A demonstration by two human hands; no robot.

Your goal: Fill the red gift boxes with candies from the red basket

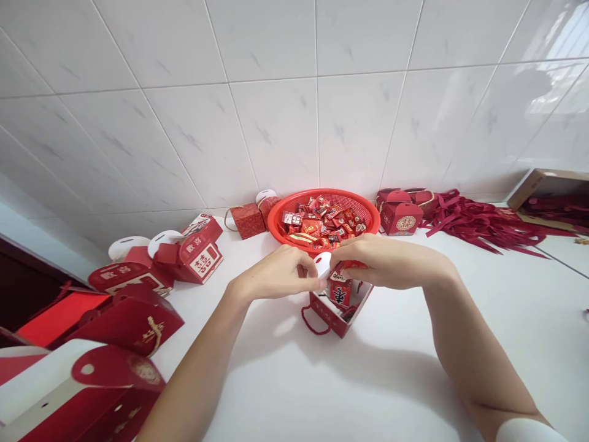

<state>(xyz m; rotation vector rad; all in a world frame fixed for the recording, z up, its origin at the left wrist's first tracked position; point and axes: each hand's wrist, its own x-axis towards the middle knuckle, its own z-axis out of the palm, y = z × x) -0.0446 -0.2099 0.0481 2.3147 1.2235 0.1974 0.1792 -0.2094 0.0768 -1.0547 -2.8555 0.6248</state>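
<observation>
A small red candy box with a dark red cord handle stands with its top open in front of me. Red wrapped candies show inside it. My left hand is closed, thumb and fingers pinching the box's white-backed flap. From the other side, my right hand bends over the far part of the box, its fingers closed at a red edge there. Those fingertips are partly hidden. Just behind both hands sits a red plastic basket full of wrapped candies.
Several red gift boxes stand at the left, larger ones nearest me. More small boxes flank the basket. Dark red ribbons lie to the right, beside a cardboard box. A tiled wall closes off the back.
</observation>
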